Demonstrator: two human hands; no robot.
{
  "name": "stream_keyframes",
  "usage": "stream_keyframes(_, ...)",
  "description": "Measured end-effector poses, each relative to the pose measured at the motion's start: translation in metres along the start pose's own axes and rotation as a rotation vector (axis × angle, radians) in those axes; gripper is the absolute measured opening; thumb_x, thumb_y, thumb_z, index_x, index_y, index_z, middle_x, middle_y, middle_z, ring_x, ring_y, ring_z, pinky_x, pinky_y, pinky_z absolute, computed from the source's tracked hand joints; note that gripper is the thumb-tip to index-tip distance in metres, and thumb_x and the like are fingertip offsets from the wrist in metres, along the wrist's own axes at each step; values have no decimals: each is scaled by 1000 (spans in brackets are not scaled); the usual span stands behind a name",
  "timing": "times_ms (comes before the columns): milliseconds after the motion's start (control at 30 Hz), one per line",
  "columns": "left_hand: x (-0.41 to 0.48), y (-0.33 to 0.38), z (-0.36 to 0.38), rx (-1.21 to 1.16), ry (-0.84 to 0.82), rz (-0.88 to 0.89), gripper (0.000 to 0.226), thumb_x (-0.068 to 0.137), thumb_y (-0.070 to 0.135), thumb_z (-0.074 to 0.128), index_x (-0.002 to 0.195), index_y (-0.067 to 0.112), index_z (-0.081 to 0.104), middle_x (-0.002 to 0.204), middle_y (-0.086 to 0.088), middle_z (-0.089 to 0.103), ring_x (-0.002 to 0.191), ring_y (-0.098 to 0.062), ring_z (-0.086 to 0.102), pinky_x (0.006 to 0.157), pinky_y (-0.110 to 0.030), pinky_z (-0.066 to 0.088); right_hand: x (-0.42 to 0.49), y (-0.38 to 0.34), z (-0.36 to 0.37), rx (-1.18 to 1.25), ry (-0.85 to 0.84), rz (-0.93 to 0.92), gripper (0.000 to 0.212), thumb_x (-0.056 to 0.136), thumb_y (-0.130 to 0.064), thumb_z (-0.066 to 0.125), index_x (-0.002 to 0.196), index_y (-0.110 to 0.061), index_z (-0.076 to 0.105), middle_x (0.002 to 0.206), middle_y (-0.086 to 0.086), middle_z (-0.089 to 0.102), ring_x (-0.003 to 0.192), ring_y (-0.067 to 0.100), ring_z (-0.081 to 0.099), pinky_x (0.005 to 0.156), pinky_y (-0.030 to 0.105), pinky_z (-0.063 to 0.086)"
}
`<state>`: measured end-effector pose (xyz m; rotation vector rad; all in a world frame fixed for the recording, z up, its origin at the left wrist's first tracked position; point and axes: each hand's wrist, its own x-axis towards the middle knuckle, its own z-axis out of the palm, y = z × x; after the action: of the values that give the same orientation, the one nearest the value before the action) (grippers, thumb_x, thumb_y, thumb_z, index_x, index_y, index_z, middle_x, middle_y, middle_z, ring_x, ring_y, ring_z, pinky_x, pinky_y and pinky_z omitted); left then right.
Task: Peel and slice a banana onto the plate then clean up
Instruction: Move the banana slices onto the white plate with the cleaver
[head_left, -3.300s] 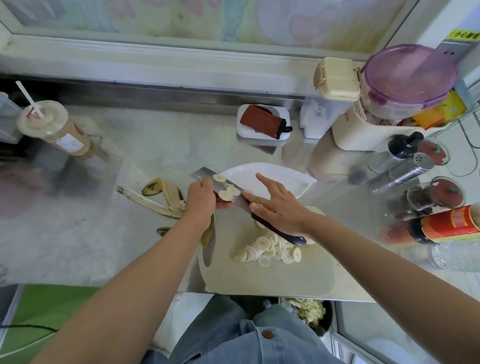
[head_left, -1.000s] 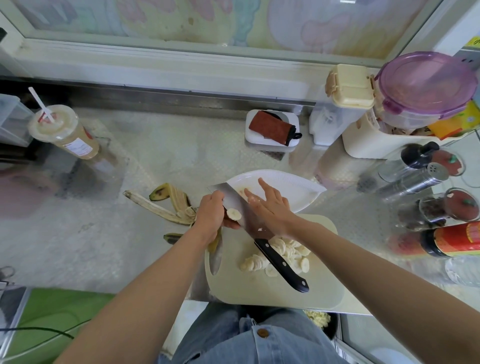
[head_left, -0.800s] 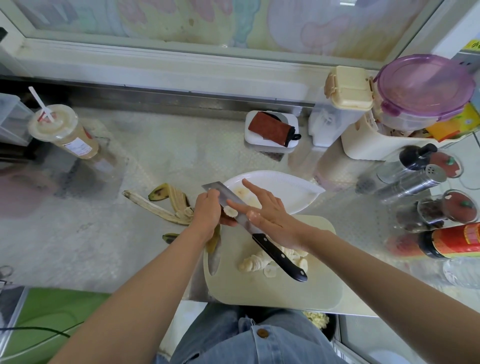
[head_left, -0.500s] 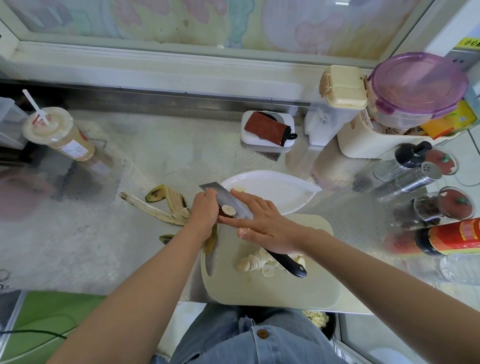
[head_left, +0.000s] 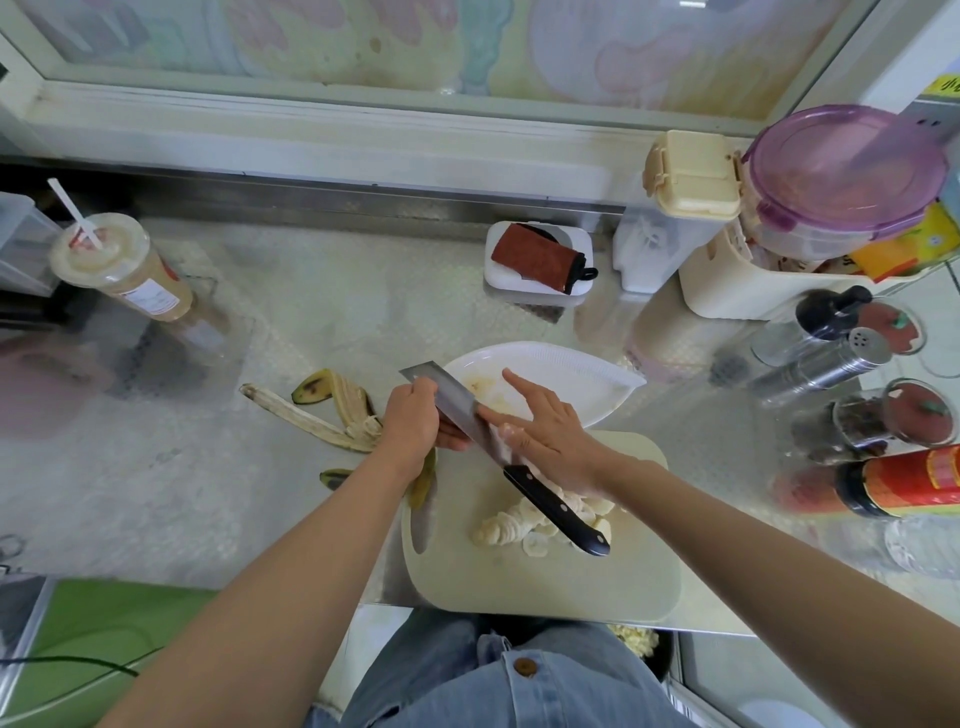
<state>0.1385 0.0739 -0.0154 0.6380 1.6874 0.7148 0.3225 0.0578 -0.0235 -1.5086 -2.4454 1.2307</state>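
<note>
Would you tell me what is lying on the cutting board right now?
A pile of banana slices lies on the cutting board, partly covered by the knife's black handle and the right hand. Slices beneath them cannot be seen.

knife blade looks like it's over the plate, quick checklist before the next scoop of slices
1. Knife held firm: ok, left hand grips the blade end, handle hangs free.
2. Blade cleared of slices: cannot tell, right hand covers the middle of it.
3. Plate within reach: ok, it sits just behind the cutting board.
4. Slices already on the plate: not ok, only smears show.
5. Banana slices left to move: ok, a pile is on the board.
6. Banana peel cleaned up: not ok, it lies on the counter.
</note>
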Motion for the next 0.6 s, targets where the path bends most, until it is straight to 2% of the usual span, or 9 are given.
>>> stream_keyframes(67,-1,0,0,29,7,5,41,99,20,24,108,-6,55,73,-20,66,54,-29,65,52,-32,56,0,3,-1,37,28,56,56,94,-58,15,144,-42,34,159,-13,-7,145,11,-5,117,46,0)
stream_keyframes(200,0,0,0,25,24,1,40,99,20,26,109,-6,55,70,-18,66,49,-27,66,53,-34,57,1,-4,1,36,2,-19,50,97,-53,18,143,-44,35,160,-13,-5,144,8,-4,112,36,0)
stream_keyframes(267,0,0,0,25,41,12,38,99,19,26,107,-5,54,69,-18,64,47,-24,65,50,-32,55,2,-1,3,29,22,65,52,99,-53,17,146,-39,33,160,-11,-6,146,12,-5,117,43,0)
stream_keyframes(333,-2,0,0,19,58,23,35,98,18,27,106,-3,54,70,-19,64,45,-23,64,48,-30,53,1,3,3,42,63,113,54,96,-59,16,146,-42,29,160,-9,-8,146,15,-6,118,50,1)
stream_keyframes(400,-3,1,-1,0,55,30,35,98,18,27,101,-3,55,70,-20,64,46,-24,64,47,-30,54,-2,1,4,21,37,48,52,95,-59,14,144,-49,28,160,-12,-9,145,12,-7,116,44,0)
stream_keyframes(467,-2,0,-1,-7,62,41,35,98,18,27,91,-1,55,65,-18,62,43,-23,62,46,-30,53,-4,-2,5,-8,32,33,49,98,-54,16,143,-44,35,160,-11,-8,145,11,-7,116,43,0)
stream_keyframes(533,-3,-1,-1,-27,73,54,36,98,17,28,86,-3,55,58,-15,60,43,-24,61,48,-33,53,-7,0,3,3,97,129,49,101,-50,19,143,-36,39,160,-7,-8,146,16,-7,118,50,3)
stream_keyframes(600,-4,-2,-1,-35,82,69,38,97,18,28,89,-4,57,58,-14,61,46,-26,63,56,-40,57,-13,1,2,41,194,170,49,100,-53,19,146,-41,31,160,-7,-7,146,18,-6,118,52,4)
